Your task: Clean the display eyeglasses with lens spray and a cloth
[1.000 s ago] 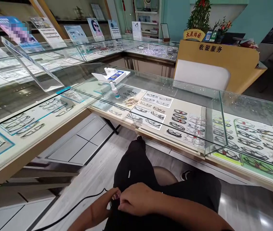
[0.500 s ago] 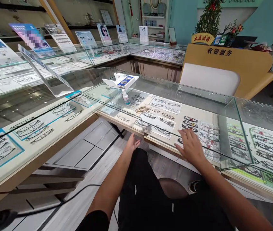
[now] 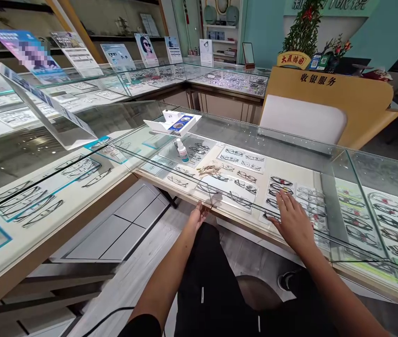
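Rows of eyeglasses (image 3: pixel 242 199) lie under the glass top of a display counter (image 3: pixel 170 187). My left hand (image 3: pixel 199 216) is at the counter's front edge, fingers apart and pointing up, holding nothing. Over the glass near its front edge, my right hand (image 3: pixel 293 220) is spread with its palm down, above the right-hand rows of frames; whether it presses on the glass is hard to tell. A small white bottle (image 3: pixel 182 150) stands upright on the glass, in front of an open white box (image 3: pixel 181 122).
A slanted sign holder (image 3: pixel 47 107) stands on the left counter. Behind are more counters with posters (image 3: pixel 146 49) and a yellow cashier desk (image 3: pixel 353 100) with a plant. A round stool (image 3: pixel 258 291) is between my legs, and a black cable (image 3: pixel 107 320) hangs at lower left.
My left hand has risen slightly to the counter's front edge. My right hand has shifted a little to the right. The view has moved slightly.
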Demonstrator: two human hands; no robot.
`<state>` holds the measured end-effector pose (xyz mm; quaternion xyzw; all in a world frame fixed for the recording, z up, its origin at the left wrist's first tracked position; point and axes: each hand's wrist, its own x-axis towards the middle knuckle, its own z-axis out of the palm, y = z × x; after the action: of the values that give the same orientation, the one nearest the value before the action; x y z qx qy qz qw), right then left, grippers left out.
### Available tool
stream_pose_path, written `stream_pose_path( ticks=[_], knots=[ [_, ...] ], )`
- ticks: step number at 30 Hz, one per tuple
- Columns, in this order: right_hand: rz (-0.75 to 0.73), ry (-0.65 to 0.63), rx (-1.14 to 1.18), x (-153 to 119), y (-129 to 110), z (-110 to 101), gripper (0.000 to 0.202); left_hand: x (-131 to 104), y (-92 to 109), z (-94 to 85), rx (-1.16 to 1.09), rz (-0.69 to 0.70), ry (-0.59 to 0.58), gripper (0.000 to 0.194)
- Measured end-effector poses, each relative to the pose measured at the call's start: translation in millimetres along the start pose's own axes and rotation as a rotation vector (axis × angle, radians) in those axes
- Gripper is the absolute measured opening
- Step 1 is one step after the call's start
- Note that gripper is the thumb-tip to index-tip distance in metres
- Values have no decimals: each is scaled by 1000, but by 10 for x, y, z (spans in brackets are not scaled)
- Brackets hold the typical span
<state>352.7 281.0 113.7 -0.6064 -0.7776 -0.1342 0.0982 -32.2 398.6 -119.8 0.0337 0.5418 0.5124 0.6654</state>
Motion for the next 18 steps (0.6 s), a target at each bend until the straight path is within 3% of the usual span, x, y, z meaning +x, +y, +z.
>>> stream_pose_path(
  ticks=[9,13,15,18],
  knots=[
    [16,-2,5,-16,-25,34,68,-159,-7,-139,62,54,67,44],
    [42,-68,66,38,22,-13,83,-367,7,-320,85,36,73,47],
    [30,-149,104,244,70,-150,95,-487,10,-418,94,29,73,47],
    [-163,-286,208,880,56,-481,82,-682,8,-558,111,25,80,43]
  ],
)
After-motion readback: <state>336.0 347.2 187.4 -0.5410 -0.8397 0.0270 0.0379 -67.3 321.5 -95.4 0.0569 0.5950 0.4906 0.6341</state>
